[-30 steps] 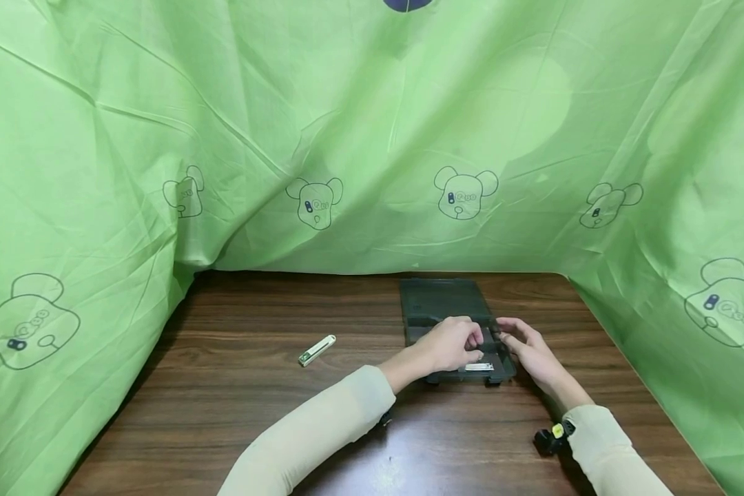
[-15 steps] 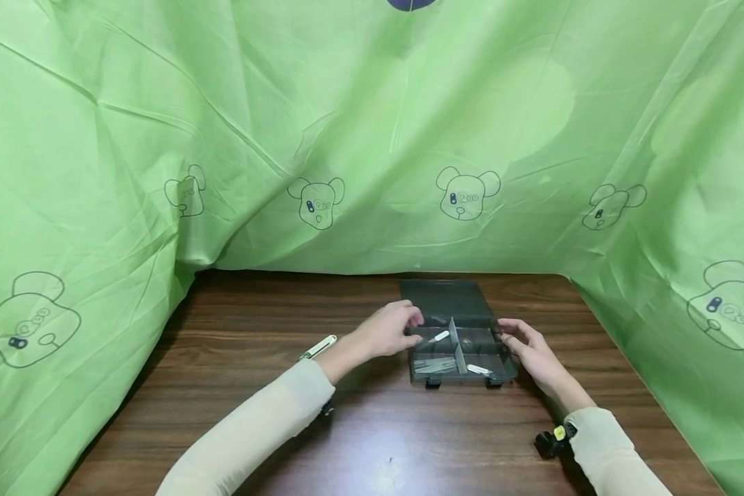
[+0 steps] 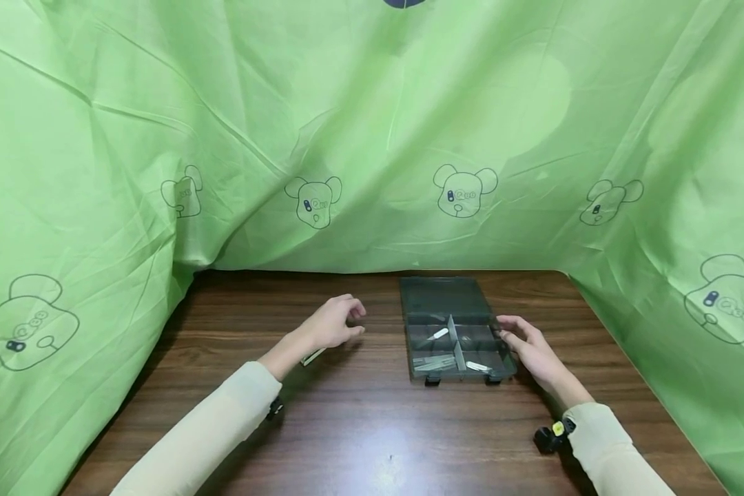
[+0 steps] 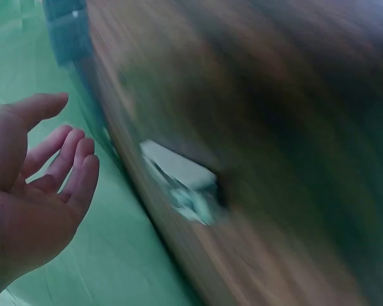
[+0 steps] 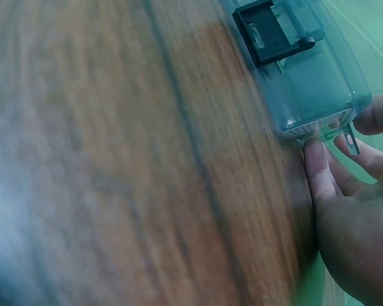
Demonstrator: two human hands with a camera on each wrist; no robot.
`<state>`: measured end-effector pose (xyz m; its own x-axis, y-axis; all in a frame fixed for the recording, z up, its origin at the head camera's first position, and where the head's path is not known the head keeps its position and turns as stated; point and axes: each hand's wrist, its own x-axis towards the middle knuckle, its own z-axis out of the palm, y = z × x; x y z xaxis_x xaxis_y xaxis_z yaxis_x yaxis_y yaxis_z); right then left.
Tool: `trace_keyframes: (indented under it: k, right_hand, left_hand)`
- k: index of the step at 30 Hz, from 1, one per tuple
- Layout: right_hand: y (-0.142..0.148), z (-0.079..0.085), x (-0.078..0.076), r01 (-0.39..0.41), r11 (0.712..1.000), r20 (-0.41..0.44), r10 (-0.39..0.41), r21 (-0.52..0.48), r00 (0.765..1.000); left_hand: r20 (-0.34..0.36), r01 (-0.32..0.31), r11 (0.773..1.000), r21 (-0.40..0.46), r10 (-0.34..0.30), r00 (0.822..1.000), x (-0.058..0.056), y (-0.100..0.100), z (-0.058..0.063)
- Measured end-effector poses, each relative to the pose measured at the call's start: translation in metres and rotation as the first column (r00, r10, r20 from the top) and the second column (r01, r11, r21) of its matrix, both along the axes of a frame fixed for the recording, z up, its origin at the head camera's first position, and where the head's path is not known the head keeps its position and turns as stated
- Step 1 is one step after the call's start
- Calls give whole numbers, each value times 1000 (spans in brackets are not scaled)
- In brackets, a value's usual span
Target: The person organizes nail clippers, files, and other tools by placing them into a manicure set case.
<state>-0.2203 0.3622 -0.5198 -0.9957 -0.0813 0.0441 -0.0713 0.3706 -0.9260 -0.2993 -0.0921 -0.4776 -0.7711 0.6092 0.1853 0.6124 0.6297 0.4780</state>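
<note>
A dark see-through plastic box [image 3: 468, 350] lies with its lid [image 3: 443, 296] laid back. My right hand [image 3: 533, 355] holds it by the right side, thumb and fingertips at the wall; in the right wrist view the fingers [image 5: 319, 169] touch that end near the corner. To the left, my left hand [image 3: 328, 324] hovers over the table with loosely bent fingers, holding nothing. Under its wrist lies a slim white-and-green piece [image 3: 313, 357], perhaps a nail clipper, partly hidden. In the left wrist view this piece [image 4: 185, 178] is blurred, apart from the fingers.
Inside the box, a pale divider [image 3: 455, 339] separates compartments. A white-ended pointed piece [image 3: 440, 334], several clear strips [image 3: 434, 363] and a small white piece [image 3: 477, 366] lie in them. Green cloth [image 3: 372, 138] surrounds the brown wooden table [image 3: 359, 427].
My left hand has moved left from above the box to the white-and-green piece, and the box's contents have come into view. My right hand has stayed at the box's right side.
</note>
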Motion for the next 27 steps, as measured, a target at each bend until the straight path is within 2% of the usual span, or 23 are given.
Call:
trace_keyframes:
  k: [6,13,20,27]
  right_hand:
    - [1,1,-1,-9,1000,0,9,-1,1000]
    - [0,0,-1,-16,1000,-15,16,-6,1000]
    - [-1,-1,0,-11,1000,-16,11,-10,1000]
    - [0,-4,-1,-16,1000,-27,16,-3,1000]
  left_hand:
    - [67,-47,998,-30,49,997,2,-33,-9]
    - [95,-65,995,-81,73,993,5,-56,-13]
    - [136,-55,987,-154,76,988,11,-66,-13]
    - [171,-73,978,-193,107,979,20,-64,-11]
